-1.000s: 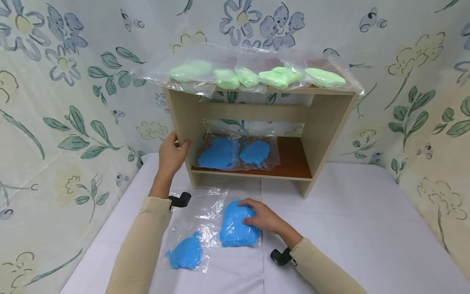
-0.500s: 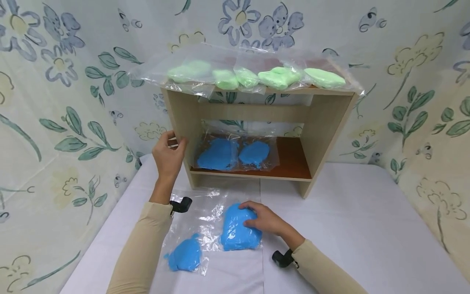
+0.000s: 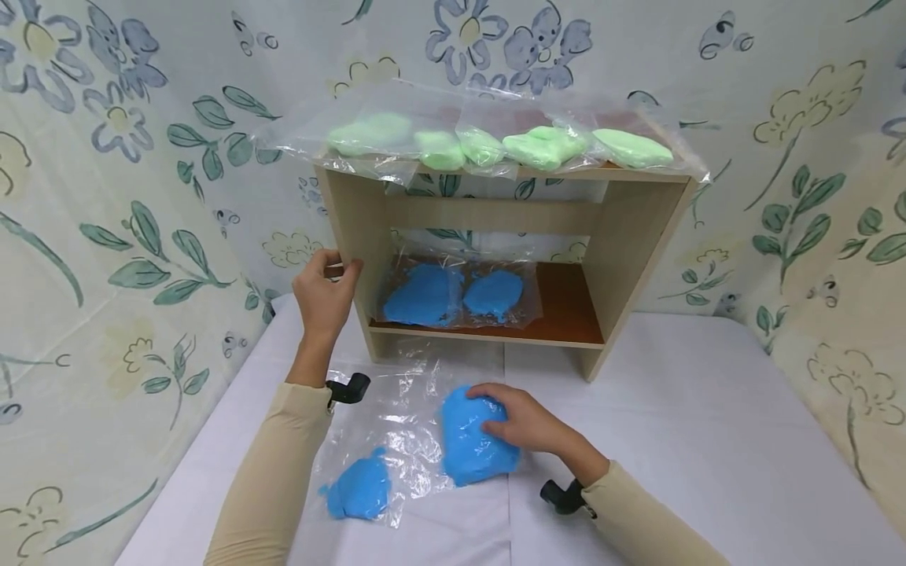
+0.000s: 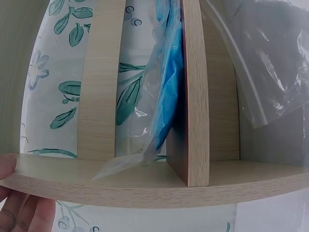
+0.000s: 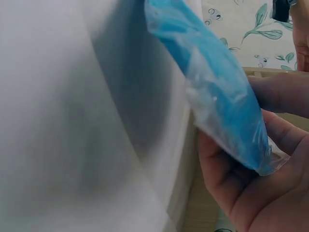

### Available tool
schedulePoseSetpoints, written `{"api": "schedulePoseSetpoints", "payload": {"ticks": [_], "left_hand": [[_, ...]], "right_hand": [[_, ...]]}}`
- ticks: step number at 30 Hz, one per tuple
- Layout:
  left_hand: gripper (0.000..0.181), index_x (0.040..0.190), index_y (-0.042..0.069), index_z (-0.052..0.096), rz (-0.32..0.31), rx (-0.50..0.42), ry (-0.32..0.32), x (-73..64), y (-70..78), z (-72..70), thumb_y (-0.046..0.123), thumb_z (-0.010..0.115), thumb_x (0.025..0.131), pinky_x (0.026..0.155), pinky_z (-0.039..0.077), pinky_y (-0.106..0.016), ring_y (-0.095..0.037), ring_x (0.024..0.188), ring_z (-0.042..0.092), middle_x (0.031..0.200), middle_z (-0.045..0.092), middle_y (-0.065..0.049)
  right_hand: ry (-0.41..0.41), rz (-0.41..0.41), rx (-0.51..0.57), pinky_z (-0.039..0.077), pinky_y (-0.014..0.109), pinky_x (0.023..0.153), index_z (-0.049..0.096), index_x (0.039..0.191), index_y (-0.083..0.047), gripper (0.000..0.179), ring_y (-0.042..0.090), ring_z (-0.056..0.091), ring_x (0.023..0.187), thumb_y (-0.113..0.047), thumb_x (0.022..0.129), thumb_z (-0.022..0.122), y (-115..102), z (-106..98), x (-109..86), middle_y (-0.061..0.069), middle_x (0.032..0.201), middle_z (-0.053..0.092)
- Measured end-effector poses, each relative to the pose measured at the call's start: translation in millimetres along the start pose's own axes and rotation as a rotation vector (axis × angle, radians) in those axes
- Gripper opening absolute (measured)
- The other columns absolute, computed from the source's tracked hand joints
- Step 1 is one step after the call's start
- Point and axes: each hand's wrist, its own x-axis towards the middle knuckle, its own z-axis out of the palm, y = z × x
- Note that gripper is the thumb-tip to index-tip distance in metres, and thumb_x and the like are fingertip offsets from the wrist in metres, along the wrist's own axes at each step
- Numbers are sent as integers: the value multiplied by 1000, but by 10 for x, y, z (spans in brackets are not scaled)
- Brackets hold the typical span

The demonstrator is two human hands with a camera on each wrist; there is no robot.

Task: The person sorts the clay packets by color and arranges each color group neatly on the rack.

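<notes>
In the head view my left hand (image 3: 322, 303) holds the front edge of the left side panel (image 3: 354, 228) of a small wooden shelf. The left wrist view has the thumb on the panel's inner face and the other fingers (image 4: 24, 217) outside. My right hand (image 3: 534, 424) grips a clear plastic bag of soft blue stuff (image 3: 470, 452) in front of the shelf. In the right wrist view that bag (image 5: 217, 92) is tilted between thumb and fingers, raised off the white cloth. A smaller blue bag (image 3: 359, 487) lies to its left on the cloth.
Two bags of blue stuff (image 3: 421, 297) lie on the left and middle of the brown lower board (image 3: 566, 303). Several bags of pale green stuff (image 3: 545, 148) line the shelf top, some plastic hanging over its edge. Flowered cloth (image 3: 778, 259) hangs behind the white-covered table (image 3: 679, 409).
My right hand has moved slightly right with the large blue bag, which now tilts. The left hand shifted a little left at first and stays on the shelf's side panel.
</notes>
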Motion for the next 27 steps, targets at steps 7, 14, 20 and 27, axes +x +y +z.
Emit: {"api": "schedulePoseSetpoints", "payload": {"ticks": [7, 14, 20, 27], "left_hand": [[25, 107, 2, 66, -16, -3, -14, 9, -6, -2, 23, 69, 92, 80, 62, -43, -27, 92, 74, 106, 74, -13], [26, 108, 2, 67, -35, -3, -10, -3, 1, 5, 23, 68, 92, 82, 62, -44, -28, 93, 74, 107, 74, -14], [28, 108, 2, 67, -27, 19, -1, -4, -6, 13, 25, 68, 92, 81, 62, -43, -26, 91, 74, 106, 75, -13], [25, 106, 1, 67, -26, 11, 10, -7, 4, 12, 21, 69, 92, 79, 62, -42, -27, 89, 74, 104, 75, -13]], "right_hand": [[-54, -57, -70, 53, 57, 98, 55, 136, -16, 48, 39, 54, 130, -10, 91, 68, -151, -186, -164, 14, 144, 55], [-62, -85, -76, 56, 57, 93, 56, 136, -21, 48, 41, 52, 131, -11, 91, 68, -299, -369, -282, 12, 144, 55], [-42, -144, -108, 59, 53, 88, 57, 135, -23, 47, 39, 56, 127, -11, 91, 68, -447, -568, -374, 10, 140, 58], [18, -167, -141, 61, 52, 81, 56, 135, -25, 48, 42, 58, 122, -11, 91, 69, -500, -777, -387, 13, 140, 57]]}}
